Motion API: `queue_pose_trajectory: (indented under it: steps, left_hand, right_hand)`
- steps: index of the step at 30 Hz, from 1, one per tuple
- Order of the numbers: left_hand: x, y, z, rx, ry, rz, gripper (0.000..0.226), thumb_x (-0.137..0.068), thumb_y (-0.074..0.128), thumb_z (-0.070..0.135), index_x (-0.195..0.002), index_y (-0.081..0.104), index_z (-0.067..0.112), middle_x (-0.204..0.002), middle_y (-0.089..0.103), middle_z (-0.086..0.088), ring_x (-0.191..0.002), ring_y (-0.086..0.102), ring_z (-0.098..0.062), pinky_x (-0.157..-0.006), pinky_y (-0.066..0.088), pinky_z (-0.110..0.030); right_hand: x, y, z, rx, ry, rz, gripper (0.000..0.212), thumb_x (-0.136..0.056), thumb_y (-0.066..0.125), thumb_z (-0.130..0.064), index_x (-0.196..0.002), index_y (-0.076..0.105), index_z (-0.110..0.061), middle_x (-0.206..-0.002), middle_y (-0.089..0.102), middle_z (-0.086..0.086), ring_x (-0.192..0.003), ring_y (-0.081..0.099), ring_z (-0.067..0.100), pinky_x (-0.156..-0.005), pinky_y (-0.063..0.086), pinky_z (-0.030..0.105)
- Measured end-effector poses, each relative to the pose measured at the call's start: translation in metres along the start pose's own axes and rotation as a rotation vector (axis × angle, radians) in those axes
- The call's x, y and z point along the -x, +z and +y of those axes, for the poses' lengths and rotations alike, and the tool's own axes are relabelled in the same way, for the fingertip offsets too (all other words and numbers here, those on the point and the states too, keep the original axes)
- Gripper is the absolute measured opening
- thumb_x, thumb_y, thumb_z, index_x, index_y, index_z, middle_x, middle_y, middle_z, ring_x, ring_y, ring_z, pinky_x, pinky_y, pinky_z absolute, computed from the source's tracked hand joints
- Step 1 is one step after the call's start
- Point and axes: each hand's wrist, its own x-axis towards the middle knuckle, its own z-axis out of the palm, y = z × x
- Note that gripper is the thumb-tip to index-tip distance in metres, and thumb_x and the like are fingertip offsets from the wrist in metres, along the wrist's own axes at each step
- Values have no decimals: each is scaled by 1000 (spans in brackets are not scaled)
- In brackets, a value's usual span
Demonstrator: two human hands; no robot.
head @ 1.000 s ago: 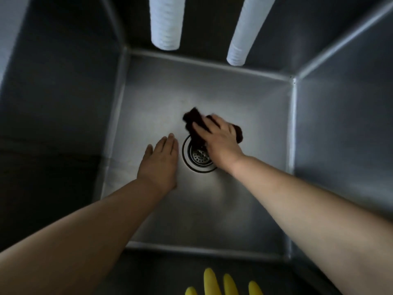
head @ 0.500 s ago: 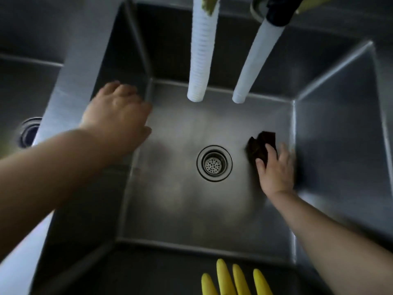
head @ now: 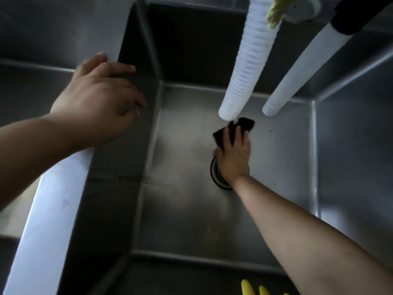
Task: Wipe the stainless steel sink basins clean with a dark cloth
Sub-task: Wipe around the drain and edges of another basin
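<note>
Deep, square-cornered stainless steel sink basin (head: 187, 209), dull grey, with a round dark-ringed drain (head: 214, 175) in the floor, mostly hidden. Small, crumpled dark cloth (head: 244, 124), nearly black, lying flat on the basin floor just beyond the drain, toward the back wall, partly covered from above. A second steel basin (head: 25, 86) on the left, separated by a broad, bright steel divider (head: 53, 209).

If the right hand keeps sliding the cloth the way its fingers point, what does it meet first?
Probably the basin's back wall. The right hand presses the dark cloth on the floor, fingers aimed there. The ribbed white hose seems to hang above that path, though depth is unclear.
</note>
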Motion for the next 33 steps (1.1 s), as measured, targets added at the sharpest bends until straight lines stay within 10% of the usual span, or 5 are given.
queue_pose_trajectory:
  steps: [10,14,26,31,33]
  left_hand:
    - [0,-1,-4,0,12,-38,28,-76,47,28,-87,74,24,-97,71,8,-130,42,-18,-117,13,-43]
    - [1,0,-5,-3,22,17,29,-76,46,29,-82,74,23,-92,72,5,-125,47,-21,-115,17,-43]
    - [1,5,4,-76,247,78,39,-90,41,24,-72,71,6,-82,72,-13,-106,63,-31,-110,34,-44]
    - [-2,3,-1,7,220,-22,54,-92,33,38,-63,67,10,-63,66,-8,-76,62,-33,-89,47,-44]
    - [-2,3,-4,39,207,-48,59,-93,29,43,-63,68,11,-62,65,-7,-78,60,-33,-86,47,-45]
  right_hand:
    - [-14,23,-84,3,-553,-111,56,-93,50,-24,-146,32,-20,-153,26,14,-140,22,38,-115,12,42]
    - [-26,5,-32,-54,-358,5,55,-88,54,-10,-141,41,-13,-146,38,20,-134,31,43,-112,25,52]
    - [-29,-38,103,-25,356,155,53,-98,37,-27,-149,23,-20,-157,13,12,-142,6,34,-117,7,39]
    - [-49,-25,34,-190,206,218,49,-92,40,-20,-141,38,-14,-148,32,18,-137,27,32,-115,20,40]
    - [-50,-12,-4,-264,114,196,54,-92,46,-19,-144,33,-12,-151,29,12,-139,21,13,-115,14,20]
